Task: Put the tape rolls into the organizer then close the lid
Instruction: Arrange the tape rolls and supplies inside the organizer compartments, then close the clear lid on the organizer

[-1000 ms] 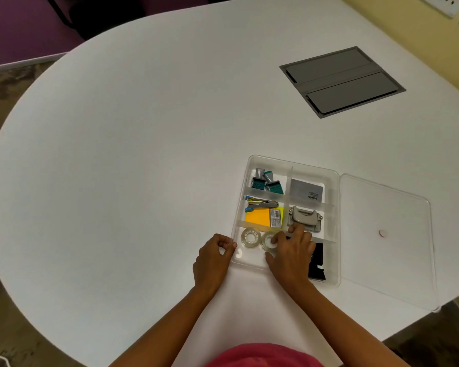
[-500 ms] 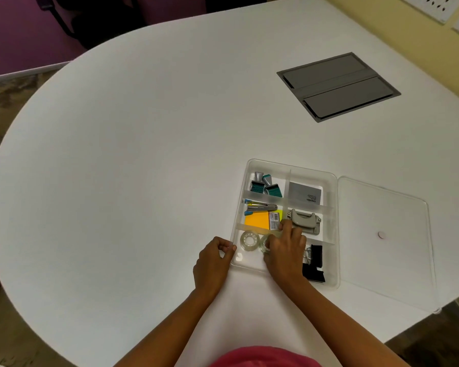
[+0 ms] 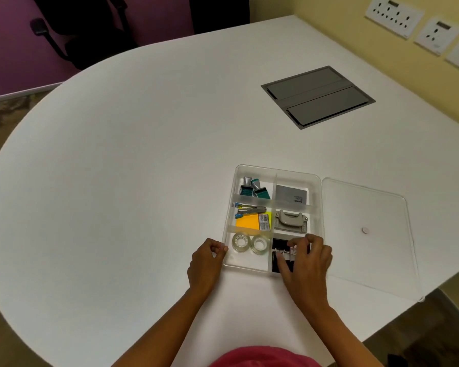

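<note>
Head camera looks down on a white surface [image 3: 117,181] where a clear organizer [image 3: 316,205] sits with its lid [image 3: 368,234] swung open and lying flat on the right side. Two tape rolls [image 3: 250,243] lie flat, side by side, in the near-left compartment, with their holes facing up. Both rolls seem to be in place already, so I judge that closing the lid is the step that remains.

The left hand [image 3: 206,262] rests against the near-left corner of the organizer, with fingers curled; it looks like it steadies the wall, but holds nothing else. The right hand [image 3: 306,263] hovers over the near-right compartment, above some black binder clips [image 3: 278,245], with fingers half bent. I cannot tell if it grips anything.

The lid lies to the right of both hands, and the right hand is clearly nearer to it. Its long axis runs away from the person, parallel to the long side of the organizer. The hinge edge touches the right wall, so the lid probably must swing leftward over the compartments.
</note>
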